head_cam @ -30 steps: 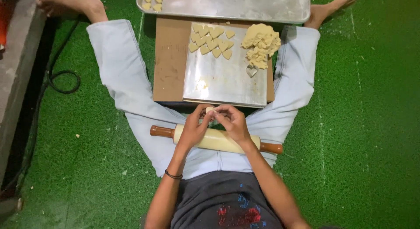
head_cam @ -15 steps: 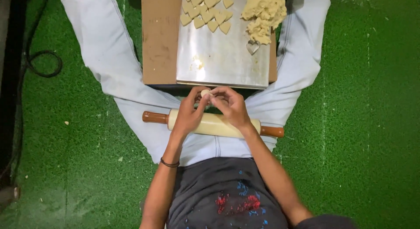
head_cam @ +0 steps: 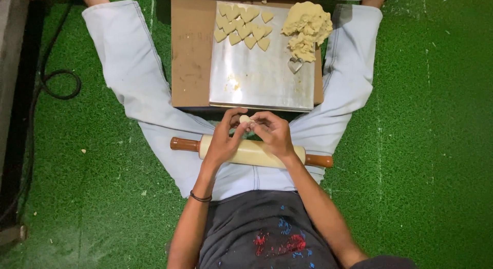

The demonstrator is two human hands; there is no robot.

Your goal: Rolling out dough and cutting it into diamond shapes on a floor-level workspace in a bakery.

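From my remote seat on the head camera, I find no packages, labels, signs or screens anywhere in view (I checked along every edge and into all four corners of the green floor).
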